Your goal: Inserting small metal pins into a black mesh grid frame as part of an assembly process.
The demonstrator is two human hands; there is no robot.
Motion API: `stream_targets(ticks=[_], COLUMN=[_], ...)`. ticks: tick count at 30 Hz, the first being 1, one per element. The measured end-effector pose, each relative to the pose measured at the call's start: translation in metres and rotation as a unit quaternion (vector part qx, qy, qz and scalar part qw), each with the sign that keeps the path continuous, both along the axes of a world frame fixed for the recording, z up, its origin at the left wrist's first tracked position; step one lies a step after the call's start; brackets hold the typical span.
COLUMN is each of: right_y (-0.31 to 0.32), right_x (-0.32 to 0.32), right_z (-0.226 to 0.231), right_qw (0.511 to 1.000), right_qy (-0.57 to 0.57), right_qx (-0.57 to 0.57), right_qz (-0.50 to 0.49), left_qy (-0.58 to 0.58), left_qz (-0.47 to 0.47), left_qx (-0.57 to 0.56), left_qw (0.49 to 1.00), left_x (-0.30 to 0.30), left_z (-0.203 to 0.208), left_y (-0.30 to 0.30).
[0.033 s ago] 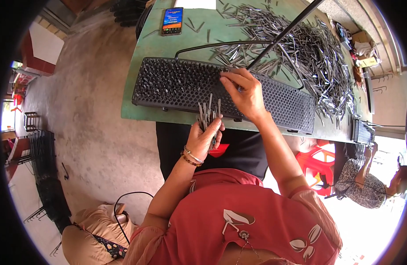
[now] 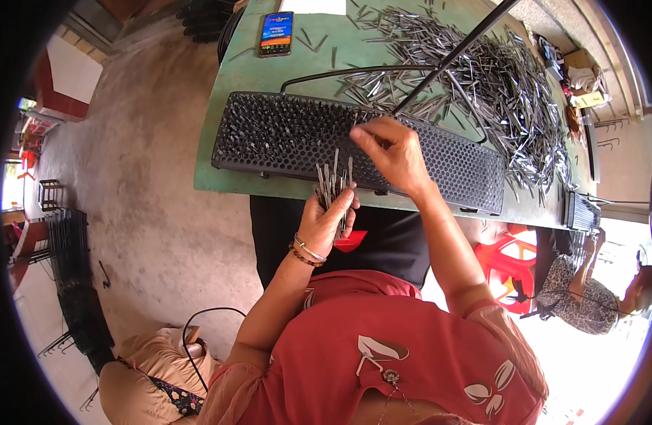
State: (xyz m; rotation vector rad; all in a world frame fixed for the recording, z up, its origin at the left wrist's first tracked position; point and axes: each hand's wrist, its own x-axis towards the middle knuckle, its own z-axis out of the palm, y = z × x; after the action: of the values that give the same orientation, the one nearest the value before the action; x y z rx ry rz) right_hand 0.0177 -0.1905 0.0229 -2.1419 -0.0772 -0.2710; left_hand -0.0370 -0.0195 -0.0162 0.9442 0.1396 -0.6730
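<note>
A bundle of thin grey metal strips point(image 2: 329, 183) stands up out of my left hand point(image 2: 324, 218), whose fingers are wrapped round it. The hand is just below the front edge of a long black rack point(image 2: 439, 170) covered in small round holes. Many strips point(image 2: 273, 127) sit upright in the rack's left part, while the holes on its right side show bare. Over the middle of the rack is my right hand point(image 2: 393, 152), thumb and fingers pinched together and slightly blurred. Whatever the pinch holds, if anything, is too small to make out.
A big pile of loose strips point(image 2: 496, 85) covers the right of the green table point(image 2: 319, 74). A bent black rod point(image 2: 457, 53) rises from the rack. A phone point(image 2: 276, 34) lies at the far left. Red stools point(image 2: 506, 258) and another person point(image 2: 581, 294) are at right.
My right hand has shifted slightly toward me and its fingers have drawn closer together. My left hand and its bundle of strips stay in place.
</note>
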Motion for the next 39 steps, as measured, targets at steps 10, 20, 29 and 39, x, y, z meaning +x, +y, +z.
stream_targets(ticks=[10, 20, 29, 39], right_y=[-0.002, 0.005, 0.008, 0.011], right_x=[-0.01, 0.006, 0.022, 0.02], right_z=[0.004, 0.003, -0.015, -0.021], right_qw=[0.938, 0.992, 0.998, 0.997], right_qy=[0.26, 0.066, -0.062, -0.064], right_qx=[0.223, 0.102, 0.002, 0.023], right_qz=[0.056, -0.041, -0.019, -0.024], left_qy=[-0.042, 0.058, 0.05, 0.057], left_qz=[-0.038, -0.054, -0.08, -0.082], left_qx=[0.006, -0.019, 0.001, -0.005], left_qw=[0.998, 0.997, 0.996, 0.995], left_x=[0.003, 0.003, 0.003, 0.004], left_z=[0.002, -0.001, -0.012, -0.012], left_y=[0.0, 0.001, 0.006, 0.007])
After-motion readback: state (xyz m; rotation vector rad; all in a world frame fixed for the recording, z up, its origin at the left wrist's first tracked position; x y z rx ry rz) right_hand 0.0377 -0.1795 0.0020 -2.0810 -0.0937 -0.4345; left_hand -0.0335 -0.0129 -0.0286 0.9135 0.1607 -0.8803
